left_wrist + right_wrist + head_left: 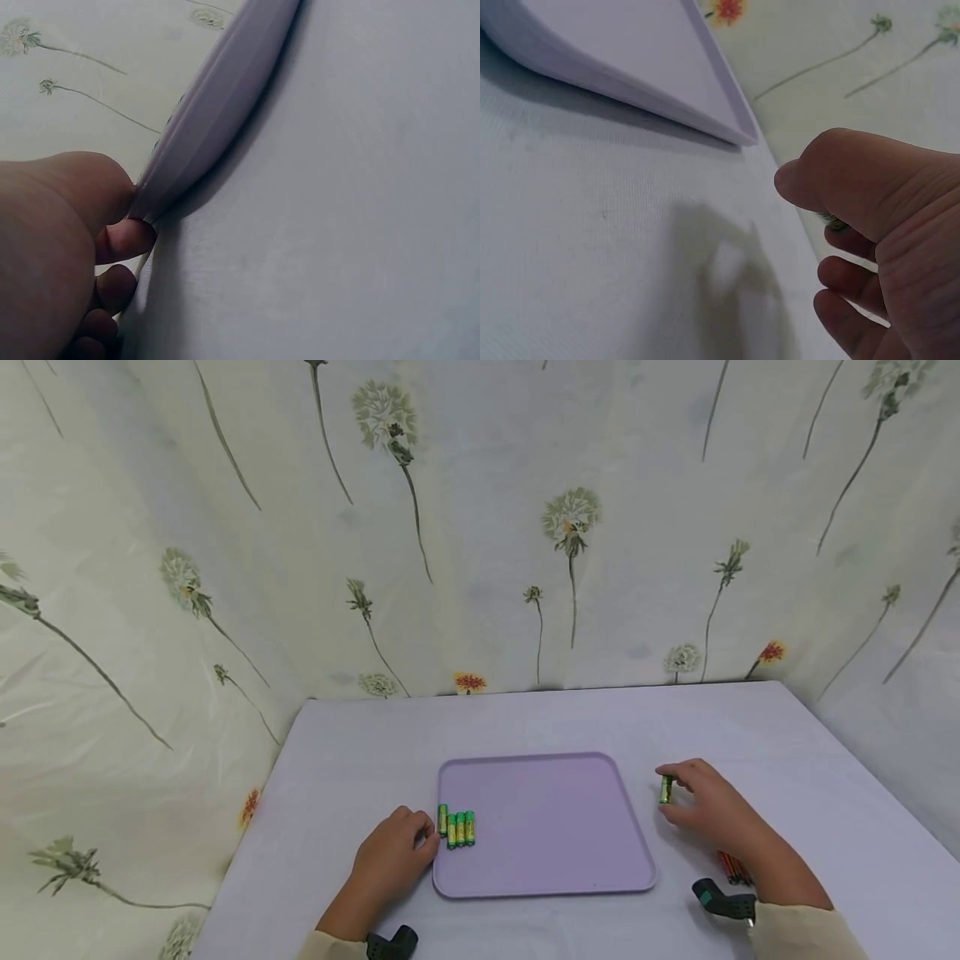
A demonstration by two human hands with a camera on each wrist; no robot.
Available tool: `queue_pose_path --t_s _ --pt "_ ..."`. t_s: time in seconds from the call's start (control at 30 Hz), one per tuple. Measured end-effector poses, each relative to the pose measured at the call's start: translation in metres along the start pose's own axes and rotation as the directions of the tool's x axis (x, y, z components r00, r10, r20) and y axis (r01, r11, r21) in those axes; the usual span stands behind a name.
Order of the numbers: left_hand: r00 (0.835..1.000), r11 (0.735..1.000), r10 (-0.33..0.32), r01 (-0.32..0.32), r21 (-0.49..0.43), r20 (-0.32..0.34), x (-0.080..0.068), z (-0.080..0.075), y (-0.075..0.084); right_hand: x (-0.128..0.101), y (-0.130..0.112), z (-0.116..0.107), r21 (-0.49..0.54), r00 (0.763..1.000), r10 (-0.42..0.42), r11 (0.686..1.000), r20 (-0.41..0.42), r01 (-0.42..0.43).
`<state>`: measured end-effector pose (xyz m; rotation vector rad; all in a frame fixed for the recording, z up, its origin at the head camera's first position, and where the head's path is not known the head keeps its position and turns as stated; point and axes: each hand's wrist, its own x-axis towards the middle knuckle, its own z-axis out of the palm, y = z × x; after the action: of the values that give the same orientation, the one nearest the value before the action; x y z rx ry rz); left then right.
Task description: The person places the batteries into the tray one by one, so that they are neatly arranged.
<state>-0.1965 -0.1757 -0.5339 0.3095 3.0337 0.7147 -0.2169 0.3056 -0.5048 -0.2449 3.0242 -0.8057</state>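
Note:
In the head view, a lilac tray [551, 827] lies on the table. Several green batteries [461, 829] stand side by side near its left edge. My left hand [396, 852] is at that edge, thumb and forefinger pinching the tray's rim [217, 112] in the left wrist view. Right of the tray, my right hand [708, 802] holds one green battery [666, 789] between thumb and fingers, raised above the cloth. From the right wrist, only a sliver of this battery [832, 220] shows behind the thumb.
Several red-and-black batteries [735, 867] lie on the white-covered table [375, 735], partly hidden by the right forearm. A dandelion-print curtain [480, 527] stands behind the table and along its sides.

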Motion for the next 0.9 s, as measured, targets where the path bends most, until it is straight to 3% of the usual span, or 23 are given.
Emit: queue_pose_path --t_s 0.9 --pt "1.000 1.000 0.005 -0.005 0.008 0.001 0.001 0.003 -0.004 0.020 -0.041 0.025 0.013 0.995 -0.098 0.995 -0.021 0.098"
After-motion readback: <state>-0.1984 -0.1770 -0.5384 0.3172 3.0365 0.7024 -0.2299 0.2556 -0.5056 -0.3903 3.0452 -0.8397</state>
